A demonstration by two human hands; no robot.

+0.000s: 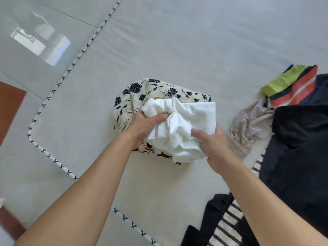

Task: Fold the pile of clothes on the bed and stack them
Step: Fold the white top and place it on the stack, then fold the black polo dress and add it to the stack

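Observation:
A white ribbed garment point(195, 114), bunched and partly folded, is held over a folded cream garment with black flowers point(142, 91) in the middle of the bed. My left hand point(143, 126) grips its left side, thumb on top. My right hand point(214, 146) grips its right lower edge, thumb pressed into the cloth. The unfolded pile lies to the right: a large black garment point(298, 150), a beige crinkled piece point(252, 125), a lime green, orange and navy striped piece point(291, 86) and a black-and-white striped piece point(229, 226).
The pale grey mattress point(177, 41) has a white braided edge with dark stitches point(71, 66) running along its left side. Beyond it are glossy grey floor tiles point(35, 41) and a brown wooden surface point(8, 107) at the far left.

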